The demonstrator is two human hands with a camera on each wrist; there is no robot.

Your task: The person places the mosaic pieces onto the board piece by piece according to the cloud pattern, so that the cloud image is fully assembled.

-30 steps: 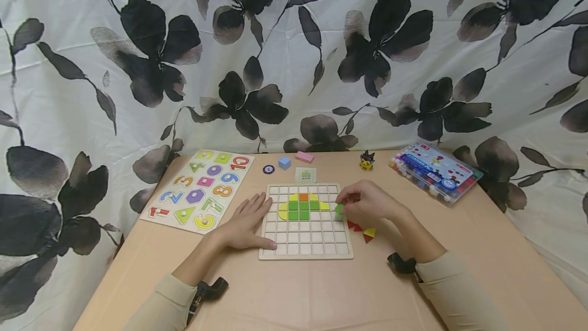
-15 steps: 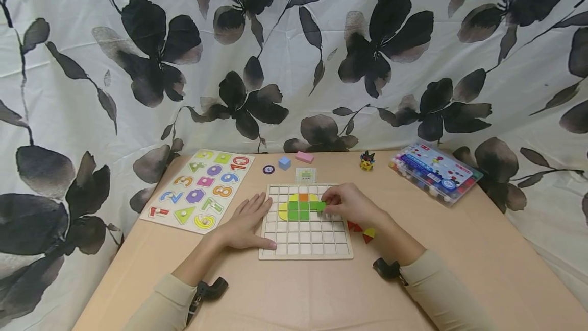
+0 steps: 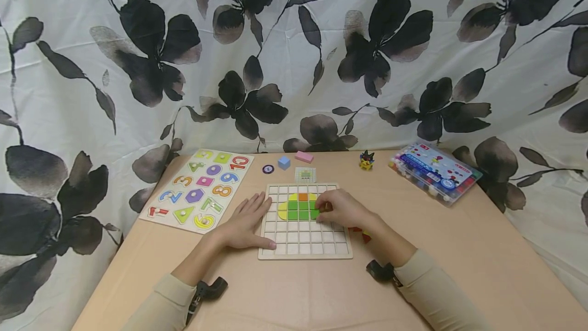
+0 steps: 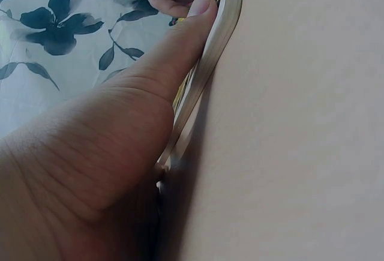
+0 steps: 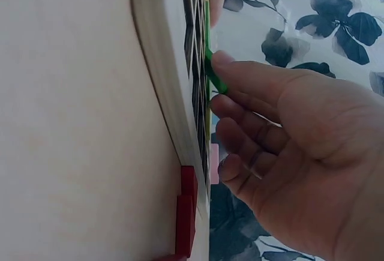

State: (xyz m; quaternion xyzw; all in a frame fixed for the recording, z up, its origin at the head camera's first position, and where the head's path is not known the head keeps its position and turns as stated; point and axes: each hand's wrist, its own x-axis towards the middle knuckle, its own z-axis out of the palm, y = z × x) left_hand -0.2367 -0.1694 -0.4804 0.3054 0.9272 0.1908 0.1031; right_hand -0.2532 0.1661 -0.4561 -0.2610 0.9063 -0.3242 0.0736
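A wooden grid board (image 3: 305, 249) with pale square cells lies on the table. Green square tiles (image 3: 298, 211), yellow rounded tiles (image 3: 282, 212) and an orange tile (image 3: 303, 196) fill some upper cells. My left hand (image 3: 245, 226) rests on the board's left edge, fingers spread and straight; in the left wrist view its thumb (image 4: 180, 45) lies over the rim. At the right end of the green row, my right hand (image 3: 342, 211) pinches a green tile (image 5: 215, 74) between thumb and fingers. That tile leans against the board, its far side hidden.
Red pieces (image 5: 186, 225) lie beside the board's right edge. A number puzzle board (image 3: 202, 180) is on the left. Behind the grid are a pattern card (image 3: 305, 174), blue cube (image 3: 284, 162), pink block (image 3: 304, 157), round disc (image 3: 268, 169) and small figure (image 3: 366, 160). A plastic case (image 3: 434, 172) stands back right.
My right hand has moved left from the board's right edge to the end of the green row, carrying the green tile and lowering it there. The left hand has stayed in place.
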